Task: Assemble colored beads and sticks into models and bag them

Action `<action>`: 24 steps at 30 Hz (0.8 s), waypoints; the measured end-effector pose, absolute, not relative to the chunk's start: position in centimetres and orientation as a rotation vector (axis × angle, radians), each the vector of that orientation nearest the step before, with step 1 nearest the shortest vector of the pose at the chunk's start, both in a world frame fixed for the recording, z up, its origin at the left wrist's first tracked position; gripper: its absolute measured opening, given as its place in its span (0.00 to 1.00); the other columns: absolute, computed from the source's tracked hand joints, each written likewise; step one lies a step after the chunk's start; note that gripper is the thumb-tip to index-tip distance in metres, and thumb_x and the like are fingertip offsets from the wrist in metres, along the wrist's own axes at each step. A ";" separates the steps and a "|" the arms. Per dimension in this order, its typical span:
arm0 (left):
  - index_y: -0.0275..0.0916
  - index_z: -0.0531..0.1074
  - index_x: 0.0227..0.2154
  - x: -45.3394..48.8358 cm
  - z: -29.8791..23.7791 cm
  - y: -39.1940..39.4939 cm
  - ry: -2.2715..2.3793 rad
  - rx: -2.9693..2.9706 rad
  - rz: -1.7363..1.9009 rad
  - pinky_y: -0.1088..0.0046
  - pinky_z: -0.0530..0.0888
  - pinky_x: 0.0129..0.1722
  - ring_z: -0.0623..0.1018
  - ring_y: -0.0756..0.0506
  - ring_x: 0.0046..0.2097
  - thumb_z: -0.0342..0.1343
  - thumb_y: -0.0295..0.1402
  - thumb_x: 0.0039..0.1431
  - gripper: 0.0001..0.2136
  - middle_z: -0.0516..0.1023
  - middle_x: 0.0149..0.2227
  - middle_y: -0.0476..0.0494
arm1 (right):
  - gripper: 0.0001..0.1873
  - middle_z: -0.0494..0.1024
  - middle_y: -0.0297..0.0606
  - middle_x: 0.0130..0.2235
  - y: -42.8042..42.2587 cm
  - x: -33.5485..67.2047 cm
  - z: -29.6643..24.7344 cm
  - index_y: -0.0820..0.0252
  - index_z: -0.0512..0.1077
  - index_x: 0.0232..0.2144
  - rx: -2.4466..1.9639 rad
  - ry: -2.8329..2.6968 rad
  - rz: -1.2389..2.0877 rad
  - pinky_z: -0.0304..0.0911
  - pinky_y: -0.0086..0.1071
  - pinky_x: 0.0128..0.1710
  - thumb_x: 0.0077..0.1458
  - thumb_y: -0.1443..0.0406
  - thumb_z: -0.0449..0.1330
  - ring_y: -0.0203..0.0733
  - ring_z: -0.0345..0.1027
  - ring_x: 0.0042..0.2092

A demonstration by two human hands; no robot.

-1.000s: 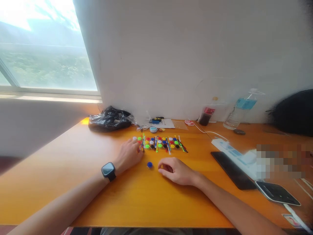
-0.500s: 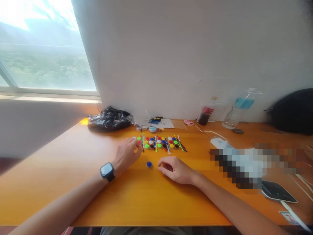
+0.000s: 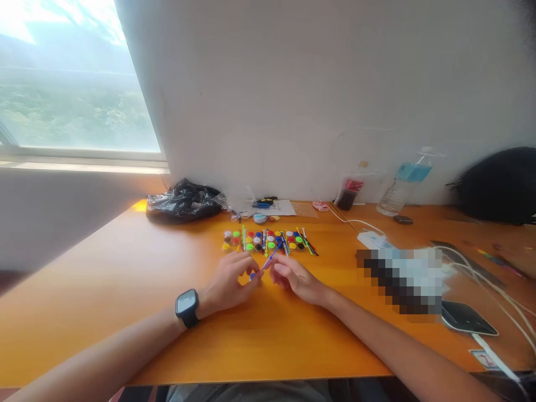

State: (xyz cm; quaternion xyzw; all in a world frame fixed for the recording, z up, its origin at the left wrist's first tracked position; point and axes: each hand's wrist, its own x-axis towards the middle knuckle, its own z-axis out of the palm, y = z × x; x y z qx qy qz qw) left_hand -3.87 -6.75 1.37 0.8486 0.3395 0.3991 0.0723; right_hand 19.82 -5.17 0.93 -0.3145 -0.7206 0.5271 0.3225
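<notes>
My left hand (image 3: 237, 277), with a dark watch (image 3: 186, 304) on its wrist, pinches the lower end of a thin blue plastic stick (image 3: 272, 256) that slants up to the right. A small blue round cap (image 3: 252, 276) lies at those fingertips, partly covered by them. My right hand (image 3: 296, 279) is close by on the right, its fingers curled inward beside the stick. Whether those fingers touch or hold anything is hidden. Just beyond both hands, coloured round caps (image 3: 250, 247) stand in small groups, with thin coloured sticks (image 3: 307, 241) lying between them.
A black plastic bag (image 3: 184, 201) rests at the back left. Along the wall are a paper sheet (image 3: 282, 208), a dark drink bottle (image 3: 348, 195) and a clear water bottle (image 3: 393, 195). White cables and a black device (image 3: 469, 318) occupy the right side of the wooden table (image 3: 234, 352).
My left hand has moved from the row of caps toward me and right, now with a blue stick in its fingers beside the blue cap. My right hand has shifted slightly.
</notes>
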 end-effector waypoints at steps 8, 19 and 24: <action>0.41 0.72 0.32 -3.8 1.8 -6.6 1.019 2.619 0.975 0.69 0.70 0.34 0.75 0.46 0.33 0.61 0.37 0.63 0.07 0.78 0.32 0.45 | 0.26 0.75 0.35 0.34 -4.8 19.3 0.1 0.59 0.67 0.36 -0.910 -1.624 1.386 0.62 0.30 0.31 0.63 0.42 0.60 0.33 0.64 0.29; 0.41 0.78 0.41 -4.4 0.7 -5.7 0.927 2.484 0.803 0.73 0.74 0.34 0.77 0.48 0.32 0.56 0.31 0.67 0.07 0.80 0.34 0.44 | 0.29 0.72 0.31 0.32 -4.7 20.4 -0.1 0.60 0.72 0.54 -0.986 -1.665 1.438 0.58 0.28 0.26 0.63 0.45 0.60 0.32 0.61 0.26; 0.42 0.79 0.48 -4.2 0.7 -5.7 0.773 2.444 0.772 0.71 0.75 0.38 0.79 0.46 0.37 0.59 0.36 0.66 0.11 0.82 0.39 0.41 | 0.27 0.71 0.33 0.29 -4.8 20.6 0.0 0.62 0.78 0.53 -0.990 -1.822 1.229 0.64 0.31 0.35 0.66 0.48 0.59 0.38 0.66 0.34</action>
